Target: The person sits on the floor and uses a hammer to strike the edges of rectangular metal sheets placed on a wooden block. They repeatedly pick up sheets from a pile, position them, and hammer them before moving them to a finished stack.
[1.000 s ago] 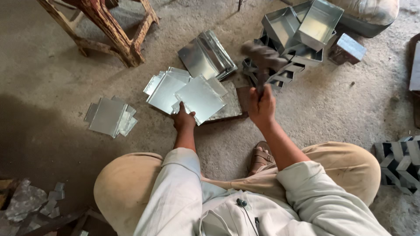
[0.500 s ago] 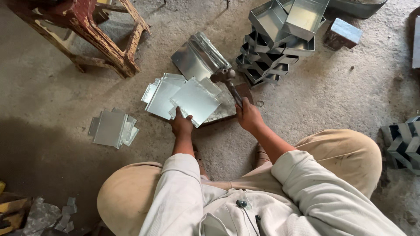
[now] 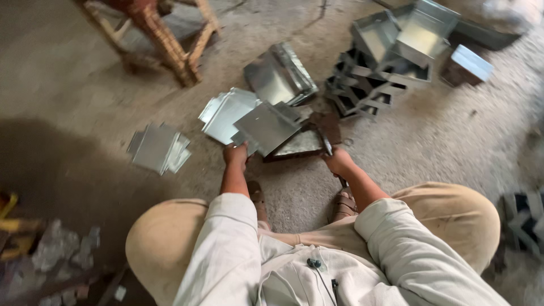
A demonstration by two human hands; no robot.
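Observation:
I squat on a concrete floor. My left hand (image 3: 235, 154) grips the near corner of a flat square metal sheet (image 3: 266, 126), which lies tilted over a dark flat block (image 3: 303, 144). My right hand (image 3: 338, 161) is closed on the handle of a hammer (image 3: 326, 141), held low at the block's right edge, just beside the sheet. More cut sheets (image 3: 226, 110) lie fanned out under and behind the held one. The view is blurred, so the hammer head is hard to make out.
A small pile of sheets (image 3: 158, 148) lies to the left. Folded metal trays (image 3: 362, 90) and open tin boxes (image 3: 422, 31) are stacked at the back right, a bent sheet (image 3: 277, 76) behind. Wooden stool legs (image 3: 170, 45) stand back left; rubble (image 3: 56, 249) near left.
My right hand has dropped with the hammer from above the sheets down to the dark block. My left hand has kept its hold on the sheet. The view has shifted.

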